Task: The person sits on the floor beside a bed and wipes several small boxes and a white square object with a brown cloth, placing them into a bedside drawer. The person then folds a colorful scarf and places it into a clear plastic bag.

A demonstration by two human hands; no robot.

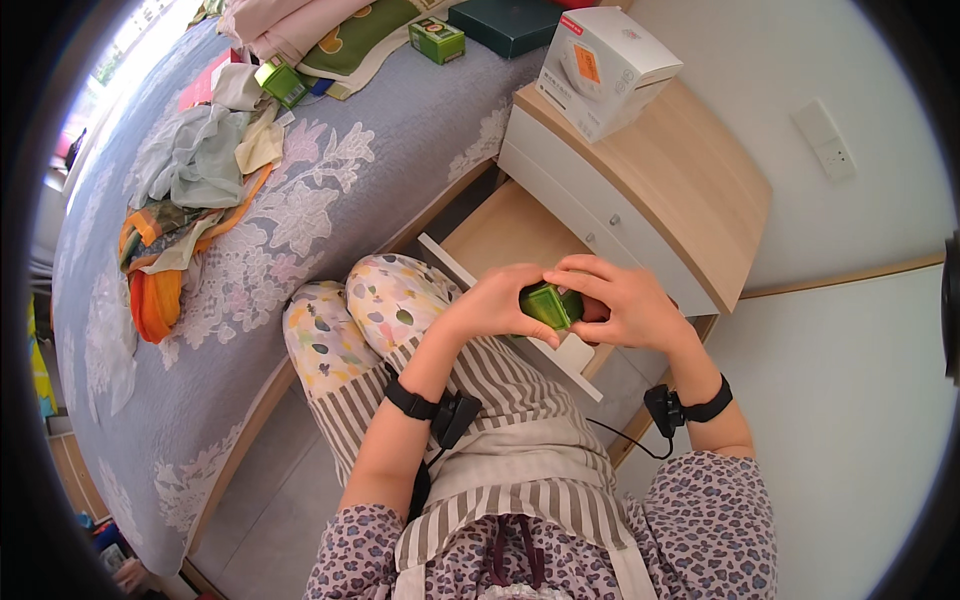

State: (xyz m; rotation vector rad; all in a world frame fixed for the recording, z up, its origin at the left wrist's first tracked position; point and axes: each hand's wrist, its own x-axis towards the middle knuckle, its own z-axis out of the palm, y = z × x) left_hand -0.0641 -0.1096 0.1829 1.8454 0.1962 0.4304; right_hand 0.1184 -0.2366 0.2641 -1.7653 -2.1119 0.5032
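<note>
My left hand [499, 304] and my right hand [626, 304] meet around a small green box [550, 305], one hand on each side of it. The fingers cover much of the box, and a dark reddish object [595, 310], only partly visible, lies within the right hand. Both hands are above the front part of a pulled-out drawer [517, 221] with a pale wooden bottom. The part of the drawer beneath the hands is hidden.
A white carton [609, 71] stands on the wooden nightstand [694, 180]. On the bed [390, 142] at the left lie scarves [199, 161], two green boxes [437, 40], a dark green flat box [510, 22] and folded pink bedding [300, 22]. A black cable [634, 442] hangs near my right forearm.
</note>
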